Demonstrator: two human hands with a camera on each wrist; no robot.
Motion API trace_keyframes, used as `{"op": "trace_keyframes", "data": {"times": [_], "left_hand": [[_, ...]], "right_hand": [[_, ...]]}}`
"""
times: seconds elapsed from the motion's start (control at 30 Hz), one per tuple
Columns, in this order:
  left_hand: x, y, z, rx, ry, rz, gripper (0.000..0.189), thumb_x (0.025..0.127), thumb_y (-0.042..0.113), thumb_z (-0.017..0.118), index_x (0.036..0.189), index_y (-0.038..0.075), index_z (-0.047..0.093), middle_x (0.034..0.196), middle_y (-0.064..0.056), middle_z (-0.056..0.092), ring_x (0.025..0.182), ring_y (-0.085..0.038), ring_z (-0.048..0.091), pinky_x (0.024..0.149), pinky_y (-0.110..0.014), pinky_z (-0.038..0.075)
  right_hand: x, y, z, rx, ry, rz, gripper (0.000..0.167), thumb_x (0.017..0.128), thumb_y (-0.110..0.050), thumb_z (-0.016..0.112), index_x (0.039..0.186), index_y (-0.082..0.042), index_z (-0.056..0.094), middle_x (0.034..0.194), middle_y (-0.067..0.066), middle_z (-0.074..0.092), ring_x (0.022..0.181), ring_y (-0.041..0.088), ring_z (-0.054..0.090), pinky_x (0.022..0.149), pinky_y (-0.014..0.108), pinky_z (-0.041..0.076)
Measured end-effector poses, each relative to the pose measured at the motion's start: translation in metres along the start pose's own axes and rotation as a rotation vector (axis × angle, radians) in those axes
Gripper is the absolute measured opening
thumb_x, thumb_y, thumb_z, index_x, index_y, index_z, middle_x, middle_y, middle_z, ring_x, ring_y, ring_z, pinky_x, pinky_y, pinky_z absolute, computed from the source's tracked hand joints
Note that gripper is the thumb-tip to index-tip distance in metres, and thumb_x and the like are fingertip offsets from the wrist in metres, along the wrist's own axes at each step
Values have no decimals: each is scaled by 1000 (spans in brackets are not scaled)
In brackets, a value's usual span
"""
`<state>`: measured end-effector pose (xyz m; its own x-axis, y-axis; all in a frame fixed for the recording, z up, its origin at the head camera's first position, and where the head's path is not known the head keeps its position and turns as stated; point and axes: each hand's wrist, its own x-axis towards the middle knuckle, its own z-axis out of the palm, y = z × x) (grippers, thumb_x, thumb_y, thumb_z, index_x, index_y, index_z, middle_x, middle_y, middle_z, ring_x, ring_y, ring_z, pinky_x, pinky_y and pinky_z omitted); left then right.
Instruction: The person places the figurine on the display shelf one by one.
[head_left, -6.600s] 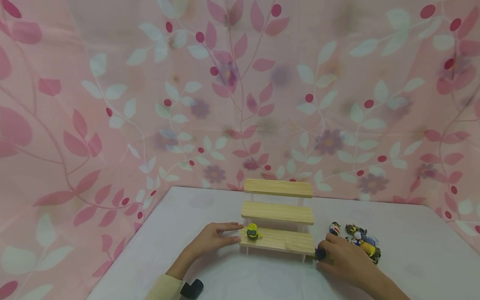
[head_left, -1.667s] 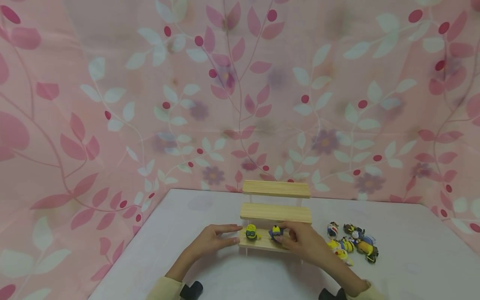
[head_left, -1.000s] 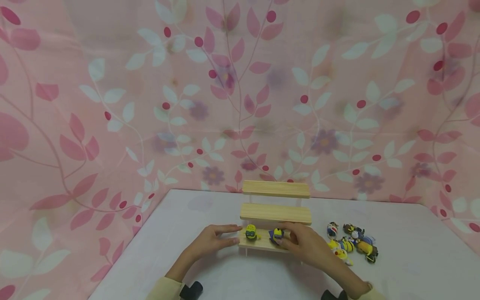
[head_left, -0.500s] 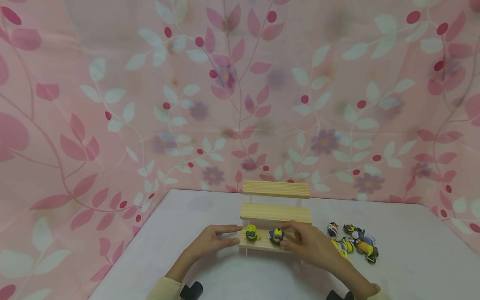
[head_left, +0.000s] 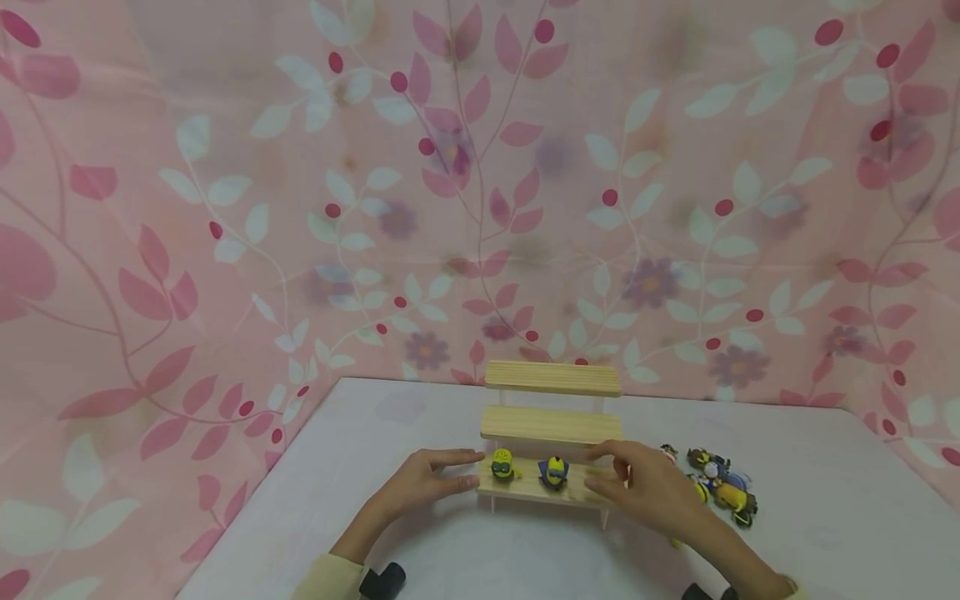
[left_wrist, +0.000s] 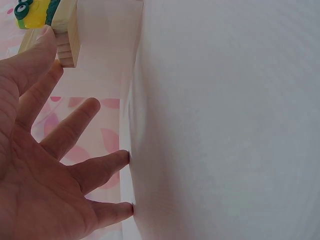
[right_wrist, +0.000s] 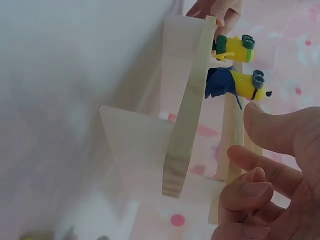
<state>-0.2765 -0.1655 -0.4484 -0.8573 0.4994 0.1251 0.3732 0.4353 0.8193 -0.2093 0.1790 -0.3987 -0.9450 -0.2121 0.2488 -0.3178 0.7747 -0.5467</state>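
Observation:
A three-tier wooden display shelf [head_left: 551, 425] stands on the table. Two minion figures are upright on its lowest board: a yellow-and-green one [head_left: 502, 465] at the left and one in a dark blue cape [head_left: 554, 472] near the middle. My left hand [head_left: 425, 483] touches the left end of that board with thumb and index finger; its other fingers spread out straight in the left wrist view. Beside the caped figure, my right hand [head_left: 645, 485] hovers over the board's right part, thumb and fingers apart, holding nothing. The right wrist view shows a gap between thumb [right_wrist: 270, 127] and caped figure [right_wrist: 240, 85].
Several more small figures [head_left: 723, 483] lie in a heap right of the shelf, partly hidden behind my right hand. White cloth [head_left: 825, 492] covers the table. A pink floral curtain [head_left: 480, 183] hangs behind it.
My right hand brought the caped figure from the right of the shelf onto the lowest board, turned it to face forward, then let go and moved right. The left hand stayed put.

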Motion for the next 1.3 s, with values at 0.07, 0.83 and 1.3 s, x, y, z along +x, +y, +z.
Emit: {"op": "trace_keyframes", "data": {"times": [0.07, 0.83, 1.3], "left_hand": [[0, 0, 0, 7, -2, -3, 40, 88, 35, 75, 126, 24, 70, 134, -3, 61, 132, -28, 49, 109, -59, 33], [-2, -1, 1, -23, -12, -1, 39, 88, 34, 75, 126, 25, 70, 133, 2, 62, 132, -25, 49, 111, -55, 32], [-1, -2, 0, 1, -10, -12, 43, 87, 41, 74, 127, 26, 69, 131, 7, 62, 133, -24, 47, 111, -55, 32]], "right_hand": [[-1, 2, -3, -11, 7, 2, 28, 83, -33, 81, 108, -25, 72, 67, -5, 46, 50, 4, 34, 42, 19, 27], [-24, 32, -34, 1, 43, -128, 27, 79, -24, 84, 102, -19, 71, 70, -5, 44, 51, 0, 36, 42, 19, 32], [-35, 49, -39, -84, 25, -76, 33, 76, -25, 86, 106, -20, 71, 76, -7, 47, 61, 3, 40, 48, 22, 37]]}}
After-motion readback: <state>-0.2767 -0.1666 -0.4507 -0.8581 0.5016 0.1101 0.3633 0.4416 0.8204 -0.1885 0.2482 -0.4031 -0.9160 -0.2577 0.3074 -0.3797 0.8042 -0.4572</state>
